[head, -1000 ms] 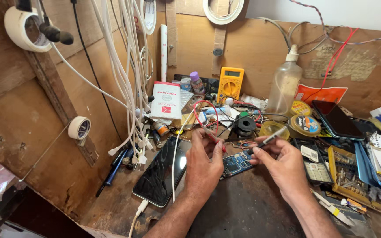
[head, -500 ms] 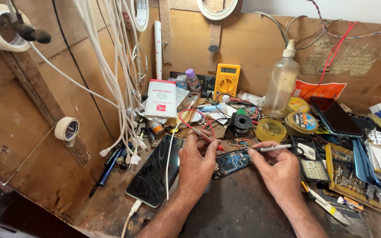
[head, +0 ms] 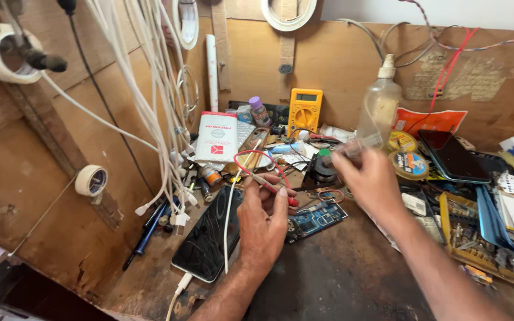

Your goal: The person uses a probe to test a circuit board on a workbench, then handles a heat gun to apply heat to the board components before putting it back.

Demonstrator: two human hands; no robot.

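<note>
Head view shows our left hand [head: 264,224] lying on the tabletop [head: 340,279], its fingers closed on a red probe [head: 269,183] that points toward the blue circuit board [head: 316,217]. This board lies flat just beside the left hand, on its right side, near the middle of the tabletop. Our right hand [head: 371,181] is raised above the board and a little behind it; its fingers are curled around something small and blurred (we cannot tell what it is). A red wire [head: 251,156] makes a loop behind the probe.

To the left of the left hand lies a black phone [head: 206,238] with the screen up, and a white cable [head: 228,220] crosses it. Behind the hands we see a round black spool [head: 319,169], a yellow multimeter [head: 304,110] leaning on the wooden wall, a white box [head: 216,138] and a clear plastic bottle [head: 379,110]. At the right side there are two round tins [head: 408,165], a dark tablet [head: 452,157] and a yellow parts tray [head: 471,238]. Many white cables [head: 156,89] hang down at the left.
</note>
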